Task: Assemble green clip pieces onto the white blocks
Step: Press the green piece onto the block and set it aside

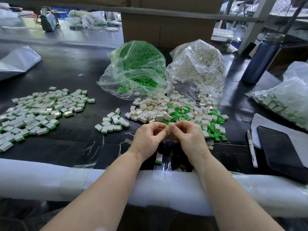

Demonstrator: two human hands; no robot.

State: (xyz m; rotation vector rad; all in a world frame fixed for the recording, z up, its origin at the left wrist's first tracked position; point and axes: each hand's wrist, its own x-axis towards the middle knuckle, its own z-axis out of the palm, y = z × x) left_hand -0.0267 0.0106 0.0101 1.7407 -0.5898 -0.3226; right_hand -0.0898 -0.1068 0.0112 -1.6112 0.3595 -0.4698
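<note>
My left hand (150, 135) and right hand (186, 135) pinch one small piece (hidden) between fingertips. Left of them, finished blocks (36, 112) pile; ahead, loose white blocks (150, 110) and green clips (215, 125) remain.

clip bag (140, 64) left of block bag (198, 64), loose pile (175, 112) before both, done pile (38, 110) far left

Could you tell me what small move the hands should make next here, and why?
Probably press the two pieces together until the clip seats. The left hand and right hand meet fingertip to fingertip above the table, pinching a small piece between them, so joining looks under way. The finished pile lies just to the left for dropping it afterwards.
</note>
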